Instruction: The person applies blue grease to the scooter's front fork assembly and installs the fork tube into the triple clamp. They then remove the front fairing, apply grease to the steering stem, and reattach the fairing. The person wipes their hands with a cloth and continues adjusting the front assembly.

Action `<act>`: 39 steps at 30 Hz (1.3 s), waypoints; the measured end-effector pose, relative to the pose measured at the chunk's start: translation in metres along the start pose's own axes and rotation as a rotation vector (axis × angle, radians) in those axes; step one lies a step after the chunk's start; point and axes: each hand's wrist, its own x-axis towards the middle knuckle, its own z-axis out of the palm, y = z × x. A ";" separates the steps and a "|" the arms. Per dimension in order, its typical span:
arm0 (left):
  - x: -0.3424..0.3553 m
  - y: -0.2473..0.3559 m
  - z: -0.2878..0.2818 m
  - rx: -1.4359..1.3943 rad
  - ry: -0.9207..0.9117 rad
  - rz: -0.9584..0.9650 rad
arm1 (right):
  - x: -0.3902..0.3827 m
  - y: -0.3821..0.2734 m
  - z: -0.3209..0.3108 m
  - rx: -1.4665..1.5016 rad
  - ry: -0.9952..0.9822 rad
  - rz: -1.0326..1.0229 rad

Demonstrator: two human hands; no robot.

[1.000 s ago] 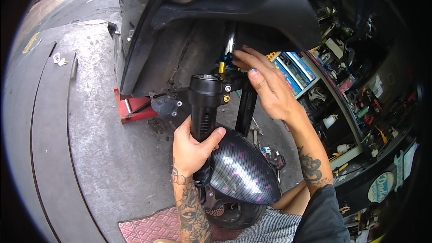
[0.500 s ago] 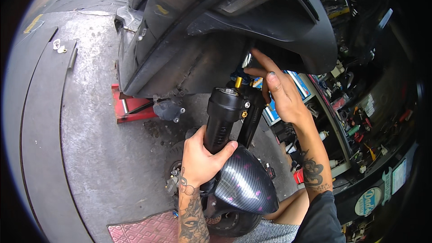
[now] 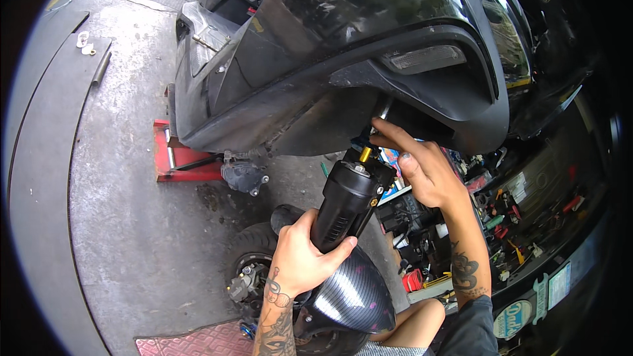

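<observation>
My left hand (image 3: 306, 257) is wrapped round the black fork leg (image 3: 346, 194), thumb across its front, above a carbon-patterned mudguard (image 3: 349, 293) and front wheel (image 3: 254, 244). My right hand (image 3: 422, 168) has its fingers extended toward a chrome steering stem (image 3: 384, 107) beside a gold fitting (image 3: 366, 155) on the fork's top; its fingertips are at the stem, though contact is hard to tell, and it grips nothing. The stem's upper end disappears under the scooter's black front bodywork (image 3: 316, 39).
A red jack (image 3: 188, 168) stands under the scooter's left side. Dark boards (image 3: 43, 178) lie along the left floor. A shelf of tools and parts (image 3: 501, 217) runs along the right. A pink diamond-patterned mat (image 3: 178, 343) is at the lower edge.
The fork, held in my left hand, has tilted and shifted rightward in view. My right hand has moved with the stem, fingers still extended. More of the bodywork and wheel now shows.
</observation>
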 end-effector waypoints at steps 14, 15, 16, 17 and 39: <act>-0.001 -0.007 0.007 -0.101 0.007 -0.090 | -0.009 0.047 0.040 1.011 0.249 0.383; -0.002 -0.007 0.008 -0.076 0.012 -0.139 | -0.003 0.050 0.039 1.089 0.226 0.427; -0.002 -0.006 0.008 -0.055 0.009 -0.123 | 0.002 0.053 0.038 1.136 0.214 0.443; -0.003 -0.005 0.008 -0.100 -0.001 -0.108 | 0.008 0.055 0.036 1.177 0.208 0.443; -0.001 -0.008 0.007 -0.076 0.012 -0.076 | -0.002 0.028 0.011 1.293 0.104 0.487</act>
